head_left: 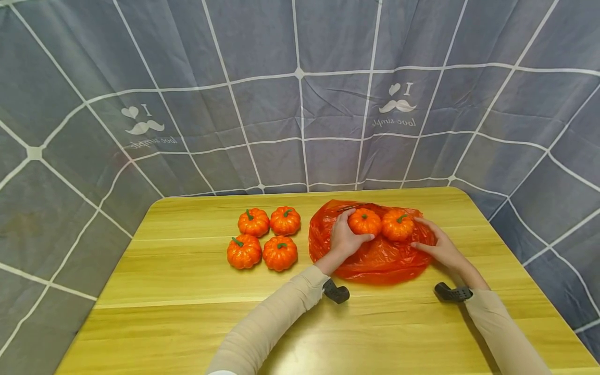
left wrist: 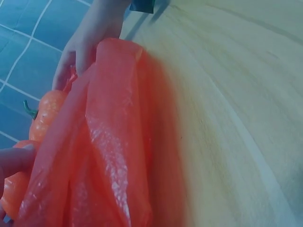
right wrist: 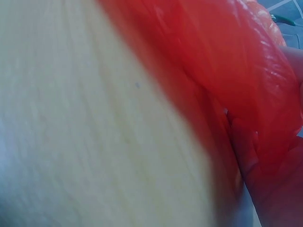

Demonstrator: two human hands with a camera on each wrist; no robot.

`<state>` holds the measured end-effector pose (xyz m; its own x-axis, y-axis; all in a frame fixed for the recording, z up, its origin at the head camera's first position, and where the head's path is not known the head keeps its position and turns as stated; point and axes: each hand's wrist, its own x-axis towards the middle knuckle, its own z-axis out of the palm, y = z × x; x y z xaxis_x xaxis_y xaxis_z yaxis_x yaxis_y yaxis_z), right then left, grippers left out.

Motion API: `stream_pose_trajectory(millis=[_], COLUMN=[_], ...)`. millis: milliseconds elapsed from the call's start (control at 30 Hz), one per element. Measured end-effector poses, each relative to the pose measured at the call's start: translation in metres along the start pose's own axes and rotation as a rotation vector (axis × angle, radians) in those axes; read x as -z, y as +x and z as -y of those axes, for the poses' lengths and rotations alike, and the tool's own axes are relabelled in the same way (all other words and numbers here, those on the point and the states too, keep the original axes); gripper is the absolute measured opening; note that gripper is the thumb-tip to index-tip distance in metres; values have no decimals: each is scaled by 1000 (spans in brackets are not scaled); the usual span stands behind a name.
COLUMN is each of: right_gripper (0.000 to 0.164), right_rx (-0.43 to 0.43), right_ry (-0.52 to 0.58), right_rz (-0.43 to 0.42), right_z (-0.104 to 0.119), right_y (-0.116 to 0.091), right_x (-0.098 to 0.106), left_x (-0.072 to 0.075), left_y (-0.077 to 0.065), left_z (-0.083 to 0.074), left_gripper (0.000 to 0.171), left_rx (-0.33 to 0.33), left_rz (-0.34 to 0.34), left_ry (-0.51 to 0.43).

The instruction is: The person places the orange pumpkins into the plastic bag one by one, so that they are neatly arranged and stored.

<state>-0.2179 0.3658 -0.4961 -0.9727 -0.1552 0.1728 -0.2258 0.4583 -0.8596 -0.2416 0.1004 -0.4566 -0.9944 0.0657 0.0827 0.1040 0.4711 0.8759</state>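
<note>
Left grip curled round a pumpkin, right grip pinching the red bag under it, surface's right half; pumpkin likely light, stiff, slick: hold ribbed sides; bag soft, probably tears easily

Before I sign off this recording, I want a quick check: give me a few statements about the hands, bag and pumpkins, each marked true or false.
1. The red bag lies on the table. True.
2. The left hand holds a pumpkin. True.
3. Only two pumpkins stand off the bag. False: four pumpkins do.
4. The right hand hangs away from the bag. False: it is at the bag's edge.
5. The pumpkins' stems are green. True.
</note>
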Motion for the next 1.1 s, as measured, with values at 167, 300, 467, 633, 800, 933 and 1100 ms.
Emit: stream_pose_trajectory(millis=[167,300,467,633,800,933,1100], right_gripper=[66,66,67,67,67,67,68], right_rx=[2,1,-9,-21,-33,-31,-27], right_ry=[-9,0,-12,-17,-8,-24,-6], right_rz=[1,2,2,4,-1,-4,-8], right_z=[0,-2,-2,-1,-2,-3,-4], right_y=[0,0,0,0,0,1,1], right_x=[0,0,1,-1,-1,0,0], left_x=[-1,-2,-3,-3,-4,-4,-5], left_y=[2,4,5,7,8,9,10], left_z=[5,6,5,5,5,5,7], left_gripper=[75,75,75,74,75,76,77], left_rx=[-13,-18,-22,-9,-4,-17,-37], left_rz=[0,1,14,32,51,63,70], left_ry=[-2,5,11,28,47,53,69])
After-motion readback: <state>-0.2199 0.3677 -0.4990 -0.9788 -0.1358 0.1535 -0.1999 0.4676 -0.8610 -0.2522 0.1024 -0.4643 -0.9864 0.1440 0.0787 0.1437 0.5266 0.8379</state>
